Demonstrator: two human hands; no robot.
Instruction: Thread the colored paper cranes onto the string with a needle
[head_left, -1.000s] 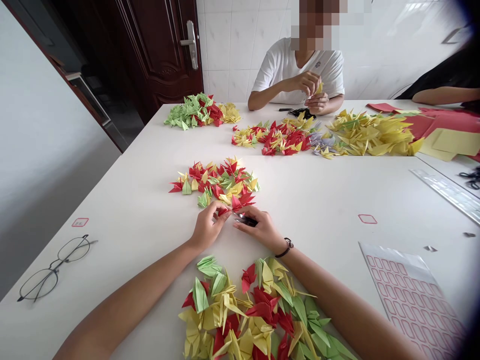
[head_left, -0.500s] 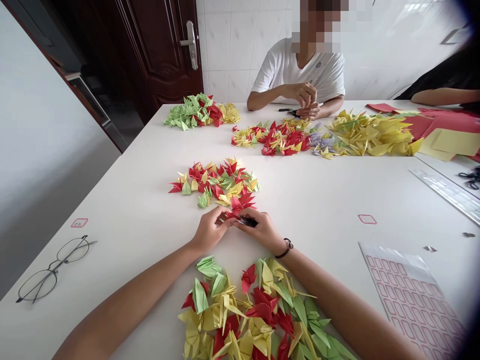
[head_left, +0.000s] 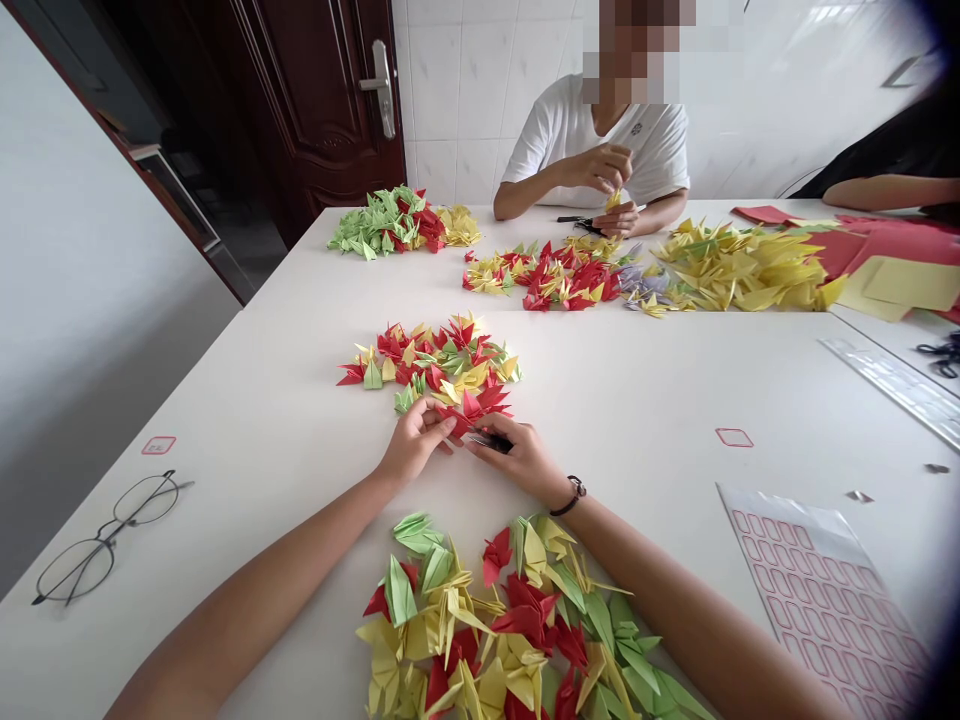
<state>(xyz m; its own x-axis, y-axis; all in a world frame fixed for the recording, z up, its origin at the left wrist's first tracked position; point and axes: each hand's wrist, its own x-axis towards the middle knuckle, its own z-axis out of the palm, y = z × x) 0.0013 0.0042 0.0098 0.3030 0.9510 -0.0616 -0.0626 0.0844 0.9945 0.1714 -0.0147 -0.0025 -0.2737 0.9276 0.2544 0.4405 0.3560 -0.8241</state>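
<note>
Spreading wide, the white desk (head_left: 637, 400) carries a near pile of folded paper (head_left: 525, 608), green, yellow and red; beyond it the left hand (head_left: 414, 442) pinches a bright red, sharp-pointed paper piece (head_left: 455, 419), the right hand (head_left: 527, 464) gripping a partly hidden black tool (head_left: 495, 441).

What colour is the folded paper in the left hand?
Red; the folded paper shows best in the head view.
</note>
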